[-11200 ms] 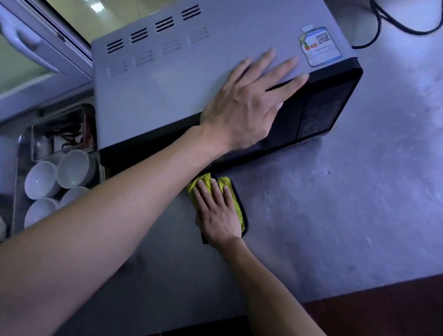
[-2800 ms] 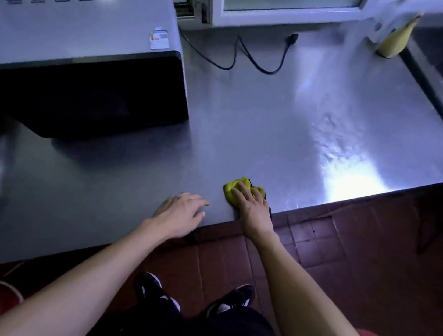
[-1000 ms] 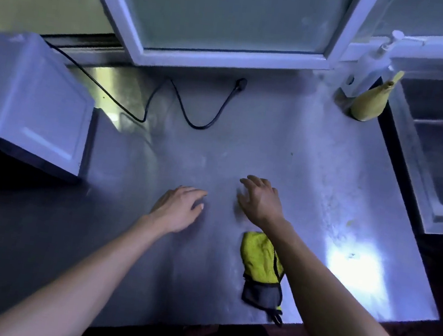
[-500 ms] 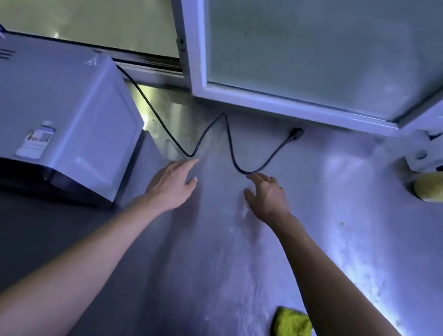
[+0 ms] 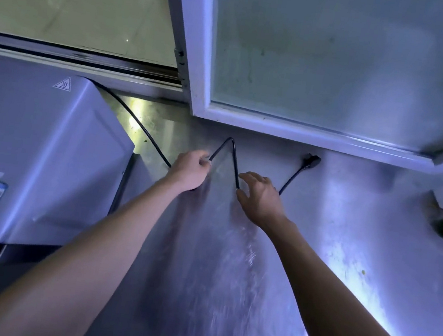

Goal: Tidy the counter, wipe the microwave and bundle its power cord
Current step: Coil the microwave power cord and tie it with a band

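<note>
**Both hands now on the power cord**

Half a second ago the hands only reached toward the cord; now the left hand has closed its grip on the power cord, fingers curled round it, and lifted a loop that peaks just beyond and between the two grips. The right hand meets the far leg of that loop at its fingertips; fingers are half-curled, and whether they actually pinch it I cannot tell through the blur. From the left grip the cord runs back to the rear of the microwave; past the right grip it trails to the plug lying on the desk.

The cord looks light, limp yet springy, likely to slide on steel. Hold it near the microwave end and fold even loops toward the plug.
</note>
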{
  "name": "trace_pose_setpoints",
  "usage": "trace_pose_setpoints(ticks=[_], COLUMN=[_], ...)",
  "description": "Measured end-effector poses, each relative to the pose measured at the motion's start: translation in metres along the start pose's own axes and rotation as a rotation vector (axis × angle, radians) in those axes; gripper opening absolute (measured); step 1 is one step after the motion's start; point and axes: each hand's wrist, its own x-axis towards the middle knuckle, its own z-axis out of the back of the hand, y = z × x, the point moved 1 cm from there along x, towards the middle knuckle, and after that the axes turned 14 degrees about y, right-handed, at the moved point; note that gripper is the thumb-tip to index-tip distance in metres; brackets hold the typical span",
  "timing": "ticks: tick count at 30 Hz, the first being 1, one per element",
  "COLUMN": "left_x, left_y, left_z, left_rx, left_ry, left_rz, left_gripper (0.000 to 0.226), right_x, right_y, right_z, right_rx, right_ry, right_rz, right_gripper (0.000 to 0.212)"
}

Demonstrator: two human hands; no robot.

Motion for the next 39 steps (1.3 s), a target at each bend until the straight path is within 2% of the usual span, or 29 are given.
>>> trace_pose_setpoints(ticks=[2,10,18,20,24,26,29,31,35,39], left_x=[0.0,-0.071,-0.149,-0.163,-0.188,-0.198,-0.207,-0.216,-0.234,-0.227], left_y=[-0.002,-0.02,-0.027,-0.024,-0.022,-0.021,-0.019,-0.021,-0.022,0.0], left_z=[-0.006,-0.016,-0.012,-0.011,-0.003,0.001,0.007,0.009,0.006,-0.001], left_rx=[-0.083,-0.262,-0.119,-0.155,-0.217,-0.242,-0.247,-0.216,-0.129,0.001], left_ry=[0.028,0.011,0.043,0.008,-0.052,-0.052,-0.07,-0.149,-0.255,-0.271], left_rz=[-0.029,-0.229,-0.369,-0.387,-0.455,-0.481,-0.479,-0.464,-0.502,-0.538], left_gripper=[0.019,0.019,0.021,0.022,0.023,0.027,0.023,0.022,0.035,0.054], right_x=[0.001,-0.034,-0.088,-0.098,-0.117,-0.128,-0.144,-0.152,-0.167,-0.181], right_y=[-0.003,0.003,0.035,0.041,0.052,0.062,0.08,0.09,0.105,0.117], right_z=[0.003,0.036,0.06,0.064,0.069,0.072,0.078,0.081,0.089,0.1], right_rx=[0.006,0.116,0.175,0.154,0.195,0.208,0.254,0.309,0.372,0.498], right_ry=[-0.002,-0.12,-0.304,-0.334,-0.404,-0.439,-0.472,-0.481,-0.493,-0.536], right_rz=[0.008,0.033,0.194,0.198,0.231,0.251,0.286,0.31,0.315,0.29], right_gripper=[0.045,0.062,0.068,0.06,0.026,0.017,0.013,0.01,0.008,0.012])
